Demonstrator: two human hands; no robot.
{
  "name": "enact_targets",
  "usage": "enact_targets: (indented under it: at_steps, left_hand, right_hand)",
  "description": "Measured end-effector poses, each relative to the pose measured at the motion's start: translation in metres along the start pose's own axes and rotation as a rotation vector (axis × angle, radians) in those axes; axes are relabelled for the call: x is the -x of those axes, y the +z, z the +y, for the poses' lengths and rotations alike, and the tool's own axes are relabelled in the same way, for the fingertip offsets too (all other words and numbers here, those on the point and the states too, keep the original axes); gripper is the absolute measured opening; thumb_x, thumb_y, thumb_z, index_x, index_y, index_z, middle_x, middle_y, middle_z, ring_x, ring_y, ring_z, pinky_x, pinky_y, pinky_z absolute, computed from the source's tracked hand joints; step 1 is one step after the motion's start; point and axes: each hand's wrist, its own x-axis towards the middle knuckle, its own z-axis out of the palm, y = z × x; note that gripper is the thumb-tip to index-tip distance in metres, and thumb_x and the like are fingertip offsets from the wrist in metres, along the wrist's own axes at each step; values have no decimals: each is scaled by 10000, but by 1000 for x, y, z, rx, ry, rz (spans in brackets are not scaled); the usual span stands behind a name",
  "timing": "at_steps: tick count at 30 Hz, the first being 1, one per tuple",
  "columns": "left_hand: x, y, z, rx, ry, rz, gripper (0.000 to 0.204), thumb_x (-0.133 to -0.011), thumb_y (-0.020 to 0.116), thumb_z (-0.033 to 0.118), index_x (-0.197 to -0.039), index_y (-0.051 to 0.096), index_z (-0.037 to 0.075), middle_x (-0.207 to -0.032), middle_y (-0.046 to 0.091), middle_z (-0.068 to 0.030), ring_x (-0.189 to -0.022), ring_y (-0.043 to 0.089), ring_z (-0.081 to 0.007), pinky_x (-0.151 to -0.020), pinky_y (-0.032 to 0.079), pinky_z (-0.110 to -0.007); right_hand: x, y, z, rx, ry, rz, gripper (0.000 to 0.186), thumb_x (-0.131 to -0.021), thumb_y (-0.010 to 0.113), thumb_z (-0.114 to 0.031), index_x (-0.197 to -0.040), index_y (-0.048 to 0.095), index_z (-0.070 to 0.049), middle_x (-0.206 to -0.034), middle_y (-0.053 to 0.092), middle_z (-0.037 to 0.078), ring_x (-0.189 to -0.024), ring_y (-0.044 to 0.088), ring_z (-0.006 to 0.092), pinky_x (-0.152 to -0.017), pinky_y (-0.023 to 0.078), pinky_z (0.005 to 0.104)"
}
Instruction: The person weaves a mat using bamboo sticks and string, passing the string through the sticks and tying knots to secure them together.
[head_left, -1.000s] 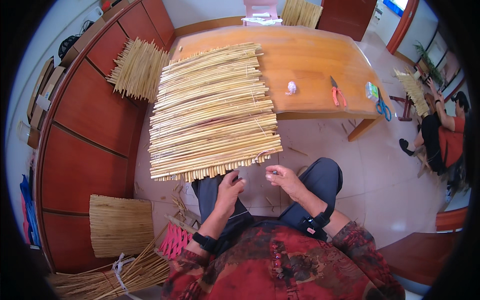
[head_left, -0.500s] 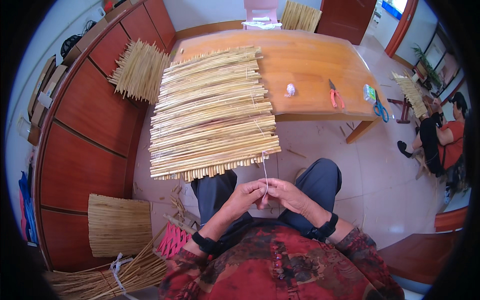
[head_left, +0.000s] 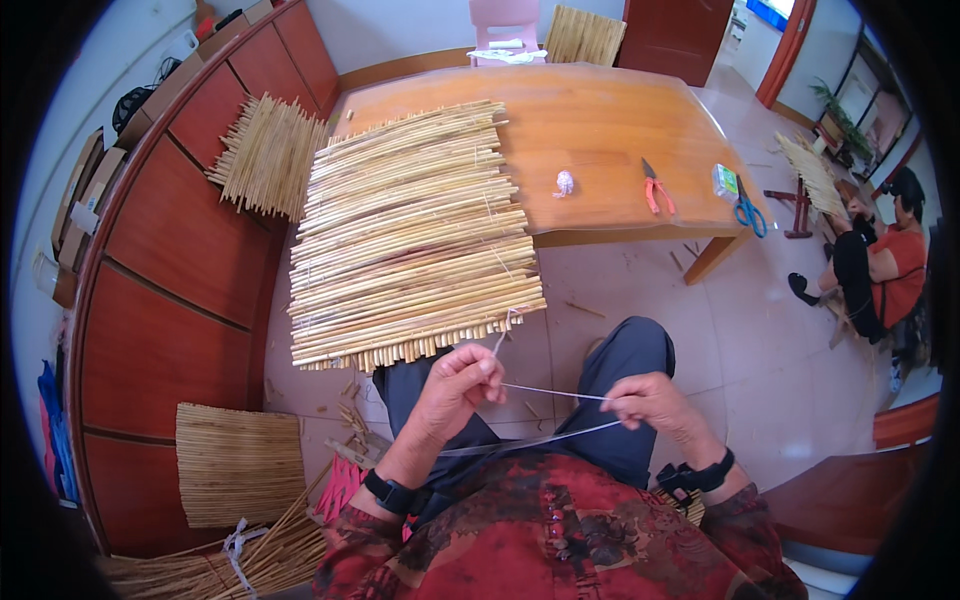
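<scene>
Wood-topped counter stood in a rm w/ red cabinets along the L wall & a pink chair behind it. Stick mat lay over the counter's L part, near end reaching out past the edge twd the person's knees. String came off the mat's near R corner, down to the L hand, then ran taut across to the R hand. Hands were apart, above the lap, both w/ fingers curled in: L pinched the string just below the mat, R pinched it farther along, near the R knee. Another length went from R hand back L over the lap, blurred; couldn't tell its end. On the counter, R of the mat: small string ball, red-handled pliers, small box & blue-handled scissors, box & scissors side by side. Co-worker sat far R, w/ another stick mat close by.
</scene>
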Motion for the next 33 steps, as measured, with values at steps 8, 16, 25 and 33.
enact_targets:
  at_steps: [8, 16, 25, 33]
  left_hand:
    - [1, -26, 2, 160, 158, 161, 110, -862, 512, 157, -786, 499, 79, -652, 420, 2, -557, 417, -111, -585, 423, -318]
    - [7, -50, 20, 164, 204, 260, 105, -849, 526, 136, -759, 503, 87, -626, 433, 0, -524, 420, -105, -553, 425, -307]
    - [7, -66, 13, 172, 191, 353, 125, -846, 516, 132, -732, 481, 96, -624, 425, 2, -514, 407, -102, -546, 415, -302]
    - [21, -72, -3, 200, 150, 424, 112, -838, 519, 119, -738, 487, 82, -605, 438, -9, -502, 425, -113, -548, 431, -308]
  right_hand:
    - [60, -65, -30, 397, 30, 356, 119, -788, 586, -112, -798, 645, -9, -624, 531, -13, -566, 471, 53, -519, 370, 192]
    - [114, -112, -26, 556, 45, 692, 112, -753, 584, -95, -732, 625, 7, -645, 558, -2, -594, 480, 59, -551, 389, 213]
    - [171, -186, 1, 786, -67, 908, 107, -729, 590, -97, -706, 601, 7, -634, 541, 21, -580, 490, 89, -541, 384, 222]
    - [223, -248, 38, 1009, -92, 1131, 85, -726, 595, -72, -746, 603, 11, -640, 540, 74, -596, 503, 144, -556, 410, 272]
